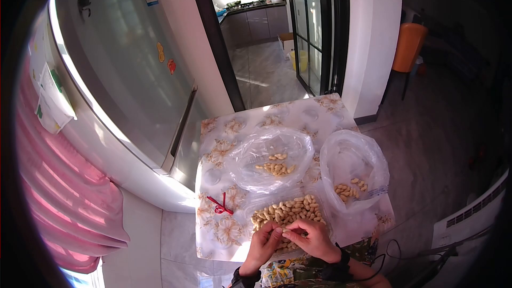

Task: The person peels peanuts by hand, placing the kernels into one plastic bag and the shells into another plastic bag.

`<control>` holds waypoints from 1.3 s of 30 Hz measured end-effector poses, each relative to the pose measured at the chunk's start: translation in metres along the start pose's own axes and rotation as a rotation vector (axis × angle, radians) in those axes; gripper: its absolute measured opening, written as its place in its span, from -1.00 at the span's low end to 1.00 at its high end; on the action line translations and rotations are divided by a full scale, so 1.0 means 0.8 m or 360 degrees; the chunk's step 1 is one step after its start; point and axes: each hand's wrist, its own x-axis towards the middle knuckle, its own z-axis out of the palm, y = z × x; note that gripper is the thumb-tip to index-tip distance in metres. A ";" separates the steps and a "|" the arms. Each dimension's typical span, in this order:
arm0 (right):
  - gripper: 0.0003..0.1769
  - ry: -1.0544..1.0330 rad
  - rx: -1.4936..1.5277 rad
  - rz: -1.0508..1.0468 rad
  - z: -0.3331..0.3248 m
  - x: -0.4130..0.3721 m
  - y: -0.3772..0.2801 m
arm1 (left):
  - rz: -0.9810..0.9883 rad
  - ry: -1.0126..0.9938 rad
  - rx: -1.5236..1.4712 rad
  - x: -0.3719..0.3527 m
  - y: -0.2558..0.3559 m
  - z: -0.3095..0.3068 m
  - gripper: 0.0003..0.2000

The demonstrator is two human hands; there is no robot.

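Left hand (262, 245) and right hand (314, 240): nearest the camera, at the near edge of the table, fingertips of both closed in a pinch on one peanut pod (281, 231) held between them just above the heap; it is too small to tell whether it is cracked. Risk: a hard squeeze likely sends shell bits or a kernel flying off the near edge onto the floor. Refrigerator (122, 74): tall, silver, just beside the table's left side; anything rolling that way probably drops into the gap between them. Table (234, 128): small, covered with a floral cloth, crowded at the near half; a slick cloth may let plastic slide. Right plastic bag (352, 152): clear, standing open and puffed, a few pods at its bottom, close to the right edge; being light and nearly empty, it could tip or slide off under a brushing sleeve. Middle plastic bag (250, 152): clear, spread low and open, a small cluster of peanuts inside, beyond the heap; its rim may fold over and hide the opening. Heap of unshelled peanuts (290, 209): lying on clear plastic directly under the hands; loose pods at its fringe could roll away. Red twist tie (220, 205): left of the heap, apart from it; easily swept off.
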 end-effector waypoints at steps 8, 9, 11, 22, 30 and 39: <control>-0.82 0.0020 0.0046 0.0030 0.003 -0.001 0.002 | 0.0013 0.0011 0.0020 0.000 -0.004 0.000 -0.82; -0.82 0.0020 0.0047 0.0030 0.003 -0.001 0.002 | 0.0009 0.0013 -0.0007 0.001 -0.002 0.001 -0.82; -0.83 0.0000 0.0039 0.0039 0.002 0.000 0.002 | 0.0005 0.0015 -0.0035 0.001 -0.001 0.002 -0.82; -0.83 -0.0002 0.0065 0.0022 0.002 0.000 0.001 | -0.0004 0.0001 -0.0039 0.000 0.002 0.004 -0.84; -0.84 0.0073 0.0090 0.0059 0.003 -0.002 0.002 | 0.0043 -0.0059 0.0041 0.000 -0.002 0.004 -0.85; -0.84 0.0080 0.0063 0.0034 0.003 -0.002 0.003 | 0.0035 -0.0106 0.0112 0.001 -0.007 0.001 -0.86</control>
